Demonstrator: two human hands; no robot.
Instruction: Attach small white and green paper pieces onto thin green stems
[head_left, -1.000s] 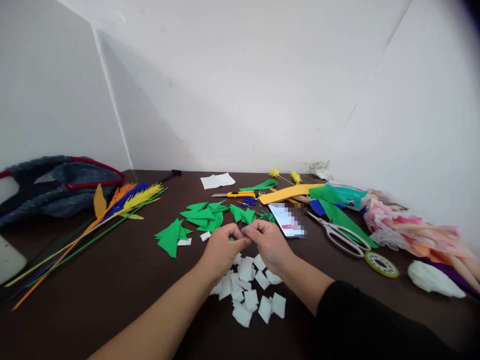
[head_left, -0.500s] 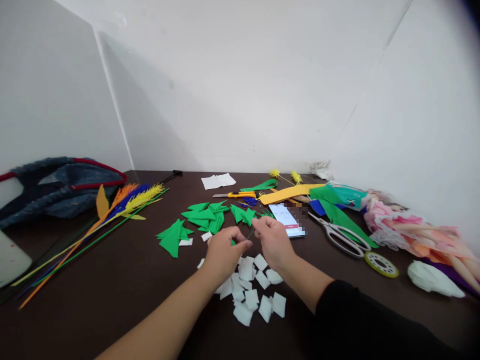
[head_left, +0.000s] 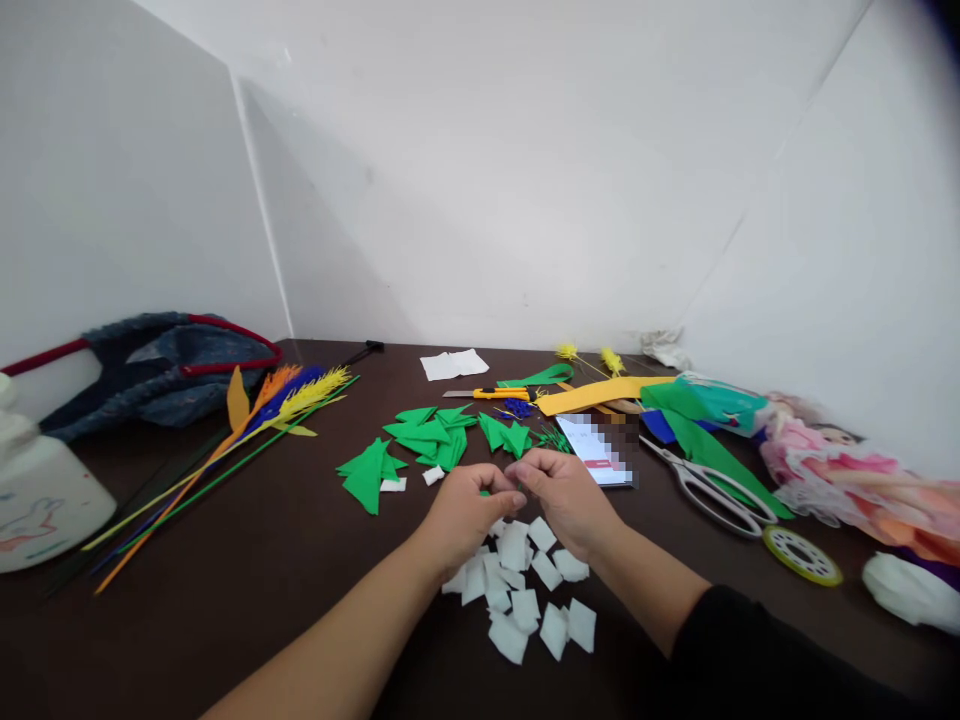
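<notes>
My left hand (head_left: pixel 469 510) and my right hand (head_left: pixel 564 498) meet fingertip to fingertip over the dark table (head_left: pixel 247 560), both with fingers pinched closed. A sliver of green shows between them, too small to name. Just under the hands lies a heap of several small white paper squares (head_left: pixel 517 590). Beyond the hands are several green paper triangles (head_left: pixel 424 440) and a phone (head_left: pixel 596 450).
Scissors (head_left: pixel 712 485) and a tape roll (head_left: pixel 802 553) lie to the right, near a doll (head_left: pixel 855 470). A yellow utility knife (head_left: pixel 491 394) sits at the back. Coloured feathered sticks (head_left: pixel 225 440), a denim bag (head_left: pixel 157 365) and a white bottle (head_left: pixel 37 490) are on the left.
The hands parted slightly half a second ago and have come back together. The view has shifted left, bringing the white bottle into sight.
</notes>
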